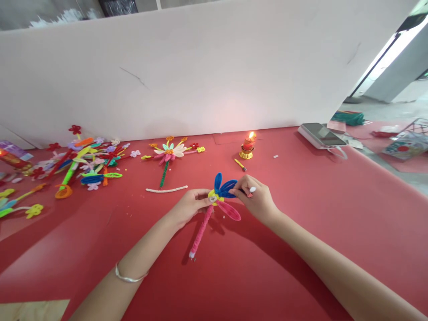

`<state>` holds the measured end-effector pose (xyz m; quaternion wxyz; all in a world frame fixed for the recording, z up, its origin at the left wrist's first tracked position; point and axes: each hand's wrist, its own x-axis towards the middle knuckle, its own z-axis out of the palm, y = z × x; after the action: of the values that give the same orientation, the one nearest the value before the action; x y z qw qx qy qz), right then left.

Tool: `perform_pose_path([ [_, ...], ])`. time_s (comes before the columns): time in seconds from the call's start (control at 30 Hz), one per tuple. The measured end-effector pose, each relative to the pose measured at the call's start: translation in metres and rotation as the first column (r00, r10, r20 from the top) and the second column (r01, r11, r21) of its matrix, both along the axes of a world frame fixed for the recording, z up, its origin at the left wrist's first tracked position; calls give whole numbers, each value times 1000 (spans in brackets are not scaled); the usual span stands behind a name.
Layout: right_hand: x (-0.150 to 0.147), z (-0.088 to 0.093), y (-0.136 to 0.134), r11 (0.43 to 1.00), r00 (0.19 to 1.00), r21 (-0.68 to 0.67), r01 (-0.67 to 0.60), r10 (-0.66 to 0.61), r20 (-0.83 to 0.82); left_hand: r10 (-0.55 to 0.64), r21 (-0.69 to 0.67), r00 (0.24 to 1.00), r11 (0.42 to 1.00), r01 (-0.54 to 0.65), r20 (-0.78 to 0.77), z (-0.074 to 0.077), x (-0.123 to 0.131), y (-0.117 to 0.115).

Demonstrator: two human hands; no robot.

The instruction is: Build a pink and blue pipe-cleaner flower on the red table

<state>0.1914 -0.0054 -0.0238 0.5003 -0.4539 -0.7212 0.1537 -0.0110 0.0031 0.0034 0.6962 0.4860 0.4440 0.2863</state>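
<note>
Above the red tabletop I hold a pipe-cleaner flower with a yellow centre, blue petals, a pink petal and a pink wrapped stem slanting down to the left. My left hand is closed round the flower's centre at its left side. On the right, my right hand pinches the outer end of a blue petal. A small white-tipped item sticks out between the fingers of that hand; its kind is unclear. The left fingertips are partly hidden behind the flower.
A burning red candle in a gold holder stands beyond my hands, a short yellow stick before it. Left of it lie a finished-looking flower, a white pipe cleaner and a colourful pipe-cleaner pile. A phone rests back right.
</note>
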Motion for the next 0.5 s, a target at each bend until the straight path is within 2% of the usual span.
perform_pose_path([
  [0.1,0,3,-1,1000,999,-12,5,-4,44,-8,37,1000,999,9,-16,-2,0,0],
  [0.2,-2,3,-1,994,1000,-108,15,-15,2,26,106,999,994,-23,-27,-5,1,1],
  [0.3,-5,2,-1,955,987,-296,-4,-43,-154,75,207,996,976,-63,-47,-7,1,1],
  [0.37,-9,2,-1,906,950,-415,-90,-48,-309,97,265,993,961,-76,-67,-7,1,1],
  [0.43,-13,4,-1,856,885,-475,-204,-46,-463,101,301,991,951,-69,-89,-7,2,1],
  [0.5,-17,7,-2,833,820,-478,-280,-52,-571,89,322,991,945,-51,-104,-6,2,1],
])
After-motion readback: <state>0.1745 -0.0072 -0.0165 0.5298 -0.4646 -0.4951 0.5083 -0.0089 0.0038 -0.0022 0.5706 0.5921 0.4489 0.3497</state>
